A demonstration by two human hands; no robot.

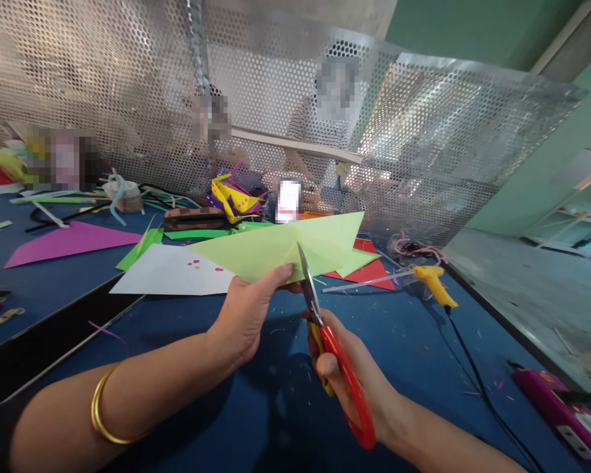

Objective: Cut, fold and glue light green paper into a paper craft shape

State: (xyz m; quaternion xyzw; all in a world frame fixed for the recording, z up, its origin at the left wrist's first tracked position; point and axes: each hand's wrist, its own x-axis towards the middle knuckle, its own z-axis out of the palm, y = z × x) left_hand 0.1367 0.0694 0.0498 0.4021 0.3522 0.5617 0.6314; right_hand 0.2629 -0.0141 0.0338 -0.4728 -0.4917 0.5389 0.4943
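Note:
My left hand (246, 309) pinches the lower edge of a light green sheet of paper (256, 249), thumb on the near face and fingers behind it. Red and yellow scissors (347, 378) are in my right hand (369, 387), with fingers through the handles. Their blades point up and lie across the green sheet just right of my left thumb; I cannot tell how far the blades are apart. A white sheet (177, 272) with small pink bits on it lies left of the green one, partly behind my left hand.
A yellow glue gun (433, 282) with a glue stick and cord lies right. A purple power strip (561, 407) sits at the lower right. Magenta paper (73, 243), red paper (374, 276) and a black slot (44, 335) are on the blue table. Perforated metal mesh (276, 79) stands behind, people beyond it.

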